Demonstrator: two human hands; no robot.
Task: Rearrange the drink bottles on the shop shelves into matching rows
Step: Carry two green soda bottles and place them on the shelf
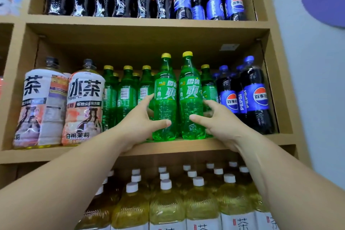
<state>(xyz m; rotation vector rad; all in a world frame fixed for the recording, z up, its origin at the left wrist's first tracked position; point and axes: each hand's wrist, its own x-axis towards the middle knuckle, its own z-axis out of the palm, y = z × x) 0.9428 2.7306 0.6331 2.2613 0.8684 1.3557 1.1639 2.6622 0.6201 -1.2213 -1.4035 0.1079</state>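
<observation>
Both hands are up at the middle shelf (56,153). The left hand (141,119) wraps the left Sprite bottle (165,89), thumb across its front and fingers round the back. The right hand (218,119) grips the right Sprite bottle (190,88) the same way. The two bottles stand upright, side by side at the shelf's front edge, ahead of the other Sprite bottles (127,91), with iced tea bottles (84,103) to the left and Pepsi bottles (255,97) to the right.
</observation>
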